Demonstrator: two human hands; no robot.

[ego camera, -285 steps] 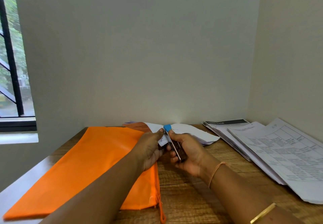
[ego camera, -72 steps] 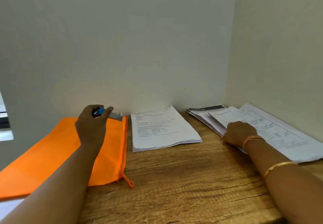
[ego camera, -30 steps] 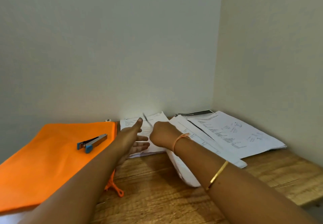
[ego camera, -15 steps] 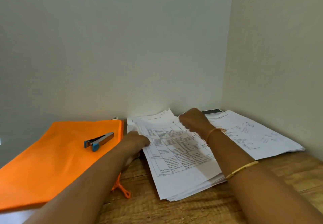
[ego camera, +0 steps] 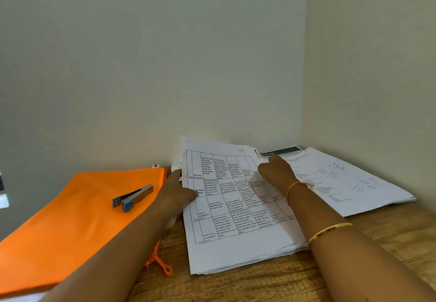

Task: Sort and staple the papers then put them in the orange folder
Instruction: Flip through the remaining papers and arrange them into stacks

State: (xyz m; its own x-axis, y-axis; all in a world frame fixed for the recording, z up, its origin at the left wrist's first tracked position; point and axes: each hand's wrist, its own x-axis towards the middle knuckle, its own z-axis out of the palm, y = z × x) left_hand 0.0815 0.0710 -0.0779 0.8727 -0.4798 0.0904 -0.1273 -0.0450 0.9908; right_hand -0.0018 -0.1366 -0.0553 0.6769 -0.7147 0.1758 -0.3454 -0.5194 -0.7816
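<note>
I am touching the left edge of the stack of papers point(ego camera: 226, 219) on the wooden table point(ego camera: 259, 283) with my left hand point(ego camera: 175, 194), fingers straight. My right hand point(ego camera: 277, 172) is resting near its far corner; I cannot tell whether it is gripping. The stapler point(ego camera: 133, 196) is lying on the orange folder point(ego camera: 70, 219) alongside.

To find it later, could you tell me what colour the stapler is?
Silver stapler with blue ends; head view shows it.

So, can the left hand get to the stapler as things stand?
Probably yes. The stapler lies bare on top of the orange folder, just left of the left hand, which rests at the paper stack edge holding nothing; nothing stands between them.
</note>
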